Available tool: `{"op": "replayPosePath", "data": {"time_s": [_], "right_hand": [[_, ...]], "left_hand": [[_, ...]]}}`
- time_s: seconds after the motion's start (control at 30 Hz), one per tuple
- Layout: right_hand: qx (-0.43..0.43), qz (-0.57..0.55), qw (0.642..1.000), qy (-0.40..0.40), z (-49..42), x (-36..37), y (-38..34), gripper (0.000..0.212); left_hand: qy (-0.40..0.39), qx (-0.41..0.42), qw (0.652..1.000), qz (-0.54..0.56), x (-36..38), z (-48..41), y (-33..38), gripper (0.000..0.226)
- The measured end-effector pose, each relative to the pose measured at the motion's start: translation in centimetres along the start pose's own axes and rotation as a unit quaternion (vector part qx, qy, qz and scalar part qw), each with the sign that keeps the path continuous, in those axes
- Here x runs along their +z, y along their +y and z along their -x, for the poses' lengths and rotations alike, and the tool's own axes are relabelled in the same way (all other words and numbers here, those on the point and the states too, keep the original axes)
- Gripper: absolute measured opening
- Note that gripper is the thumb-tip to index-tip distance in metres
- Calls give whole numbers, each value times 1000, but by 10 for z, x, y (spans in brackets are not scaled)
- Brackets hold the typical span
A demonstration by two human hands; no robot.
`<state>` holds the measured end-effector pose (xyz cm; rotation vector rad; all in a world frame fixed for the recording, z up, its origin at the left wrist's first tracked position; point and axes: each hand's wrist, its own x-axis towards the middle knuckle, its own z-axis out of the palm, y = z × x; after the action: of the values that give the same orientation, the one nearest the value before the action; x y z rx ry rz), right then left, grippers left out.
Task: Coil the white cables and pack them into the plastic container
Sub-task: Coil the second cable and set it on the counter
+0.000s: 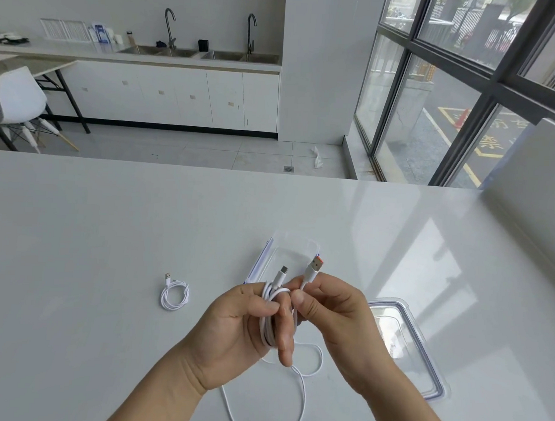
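My left hand (242, 333) grips a bundle of white cable (269, 321) wound into loops, its small plug sticking up above the fingers. My right hand (332, 311) pinches the same cable just below its orange-tipped USB plug (315, 265). A loose stretch of this cable (299, 399) hangs down and curls on the white table. A second white cable (174, 293) lies coiled on the table to the left. The clear plastic container (287, 252) stands open just behind my hands.
The container's clear lid (416, 353) with a blue seal lies flat to the right of my right hand. The white table (109, 235) stretches wide on all sides. Beyond its far edge are floor, cabinets with sinks, a chair and large windows.
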<state>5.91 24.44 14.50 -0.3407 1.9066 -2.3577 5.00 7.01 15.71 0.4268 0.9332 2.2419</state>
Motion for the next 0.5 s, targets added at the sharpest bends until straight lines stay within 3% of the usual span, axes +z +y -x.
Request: {"op": "replayPosePath", "data": {"time_s": [0.1,0.2,0.37,0.5], "right_hand": [[-4,-19,1000,2,-1,0,4,22],[24,-106,994,6,1,1,12,27],[29,-169,984,55,2,11,21,65],[25,-180,979,94,0,17,23,76]], "left_hand": [[22,-8,999,-27,0,1,-3,14],[75,-19,996,-46,4,-1,-5,20],[169,-27,981,-92,20,-5,0,18],[235,-17,963,-128,32,-7,3,18]]}}
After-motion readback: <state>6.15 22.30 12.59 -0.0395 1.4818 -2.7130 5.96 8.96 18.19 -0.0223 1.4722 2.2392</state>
